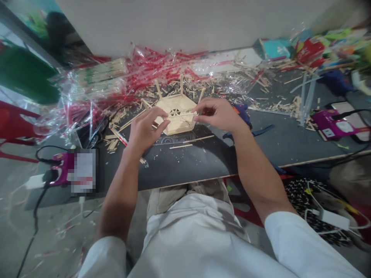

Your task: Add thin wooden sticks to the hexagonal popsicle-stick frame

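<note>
A hexagonal model built of thin wooden sticks (176,102) stands on the dark table, with several upright sticks around its rim. Above its near side, a thin wooden stick (182,115) runs level between my hands. The fingertips of my left hand (147,129) pinch its left end, while thumb and fingers of my right hand (217,112) close on its right end. Whether the stick touches the model I cannot tell. Just before the model lie a clear ruler (174,139) and a loose stick (181,146). A blue glue gun (242,114) is partly hidden behind my right wrist.
Red and clear plastic wrappers (162,58), bundled sticks (101,71) and scraps crowd the table's back. Purple power adapters stand left (60,168) and right (330,124), with cables. A second blue glue gun (337,82) lies at right. A red stool (14,127) is at left.
</note>
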`<act>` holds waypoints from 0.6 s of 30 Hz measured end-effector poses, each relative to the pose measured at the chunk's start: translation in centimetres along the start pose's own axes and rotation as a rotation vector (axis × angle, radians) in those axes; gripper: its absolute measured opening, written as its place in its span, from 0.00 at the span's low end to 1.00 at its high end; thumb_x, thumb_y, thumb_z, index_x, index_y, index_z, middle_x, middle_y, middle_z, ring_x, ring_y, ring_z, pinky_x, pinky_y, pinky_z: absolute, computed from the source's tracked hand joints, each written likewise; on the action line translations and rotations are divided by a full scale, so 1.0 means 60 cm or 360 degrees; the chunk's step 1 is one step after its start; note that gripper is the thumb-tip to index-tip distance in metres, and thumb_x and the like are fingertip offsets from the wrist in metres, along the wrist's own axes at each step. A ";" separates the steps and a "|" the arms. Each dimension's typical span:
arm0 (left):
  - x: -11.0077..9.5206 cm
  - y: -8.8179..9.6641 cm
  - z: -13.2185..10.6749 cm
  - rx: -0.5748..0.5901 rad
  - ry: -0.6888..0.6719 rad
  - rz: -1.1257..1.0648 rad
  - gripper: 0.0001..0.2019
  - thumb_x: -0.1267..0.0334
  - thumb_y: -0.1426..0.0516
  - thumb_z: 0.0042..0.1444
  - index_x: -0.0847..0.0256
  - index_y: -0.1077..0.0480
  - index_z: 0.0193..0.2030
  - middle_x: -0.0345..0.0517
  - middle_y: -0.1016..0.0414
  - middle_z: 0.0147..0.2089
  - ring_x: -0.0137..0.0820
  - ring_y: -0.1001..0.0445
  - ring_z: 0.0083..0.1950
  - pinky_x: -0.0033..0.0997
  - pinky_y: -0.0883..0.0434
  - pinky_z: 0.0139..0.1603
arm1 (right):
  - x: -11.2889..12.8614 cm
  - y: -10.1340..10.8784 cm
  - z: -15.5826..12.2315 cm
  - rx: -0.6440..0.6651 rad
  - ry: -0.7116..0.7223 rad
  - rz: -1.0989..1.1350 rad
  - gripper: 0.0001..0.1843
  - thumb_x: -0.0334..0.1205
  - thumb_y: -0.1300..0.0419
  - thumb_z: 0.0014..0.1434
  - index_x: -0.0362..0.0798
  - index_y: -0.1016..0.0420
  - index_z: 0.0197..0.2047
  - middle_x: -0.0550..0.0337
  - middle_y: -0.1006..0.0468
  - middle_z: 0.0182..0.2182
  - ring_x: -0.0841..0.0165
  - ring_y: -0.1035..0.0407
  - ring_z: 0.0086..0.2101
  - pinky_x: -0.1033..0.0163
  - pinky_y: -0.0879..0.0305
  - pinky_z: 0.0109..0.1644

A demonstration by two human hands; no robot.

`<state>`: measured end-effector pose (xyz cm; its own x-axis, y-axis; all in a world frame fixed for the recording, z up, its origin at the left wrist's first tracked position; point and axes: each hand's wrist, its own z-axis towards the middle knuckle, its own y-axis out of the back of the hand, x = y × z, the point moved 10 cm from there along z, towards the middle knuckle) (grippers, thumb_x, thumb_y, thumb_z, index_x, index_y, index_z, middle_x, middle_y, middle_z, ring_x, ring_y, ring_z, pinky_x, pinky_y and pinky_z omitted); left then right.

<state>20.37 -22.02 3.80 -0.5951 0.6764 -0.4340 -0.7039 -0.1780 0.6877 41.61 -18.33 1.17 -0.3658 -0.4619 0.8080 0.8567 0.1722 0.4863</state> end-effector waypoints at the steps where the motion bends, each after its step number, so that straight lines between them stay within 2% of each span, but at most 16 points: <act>1: -0.001 0.001 0.000 0.0005 -0.0007 -0.0008 0.07 0.60 0.39 0.66 0.57 0.23 0.47 0.44 0.17 0.48 0.32 0.19 0.50 0.29 0.21 0.43 | 0.000 0.001 0.000 0.0003 -0.0008 -0.0001 0.11 0.45 0.26 0.53 0.51 0.15 0.39 0.58 0.19 0.38 0.71 0.31 0.29 0.61 0.32 0.34; 6: -0.002 0.006 -0.002 -0.0007 -0.0073 -0.0060 0.06 0.62 0.38 0.66 0.57 0.22 0.48 0.45 0.17 0.49 0.33 0.19 0.53 0.30 0.21 0.47 | 0.005 0.005 -0.002 -0.0022 0.0010 -0.0024 0.07 0.43 0.30 0.57 0.52 0.14 0.39 0.56 0.18 0.37 0.69 0.31 0.30 0.60 0.34 0.34; 10: 0.002 0.011 -0.004 -0.0072 -0.0092 -0.0128 0.05 0.63 0.37 0.65 0.56 0.22 0.47 0.44 0.16 0.48 0.32 0.18 0.52 0.27 0.21 0.40 | 0.009 0.002 -0.003 -0.0016 0.0022 -0.0012 0.08 0.43 0.36 0.63 0.52 0.14 0.39 0.56 0.19 0.38 0.70 0.32 0.29 0.60 0.36 0.32; 12: 0.003 0.013 -0.004 -0.0098 -0.0088 -0.0133 0.05 0.63 0.37 0.65 0.57 0.22 0.46 0.44 0.16 0.47 0.32 0.18 0.53 0.27 0.21 0.39 | 0.009 0.002 -0.003 -0.0018 0.0027 -0.0012 0.09 0.42 0.36 0.63 0.52 0.14 0.40 0.56 0.19 0.38 0.70 0.32 0.29 0.60 0.37 0.31; 18: -0.005 0.017 -0.005 -0.0170 -0.0099 -0.0115 0.04 0.63 0.38 0.66 0.57 0.22 0.43 0.44 0.15 0.45 0.33 0.18 0.54 0.29 0.19 0.43 | 0.013 0.015 -0.003 -0.0134 0.0089 -0.0175 0.06 0.37 0.35 0.60 0.51 0.14 0.38 0.57 0.18 0.36 0.70 0.31 0.29 0.61 0.37 0.31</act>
<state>19.72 -22.59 4.47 -0.5183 0.7327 -0.4411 -0.7834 -0.1999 0.5885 42.16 -18.71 2.17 -0.4402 -0.5219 0.7306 0.8409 0.0457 0.5393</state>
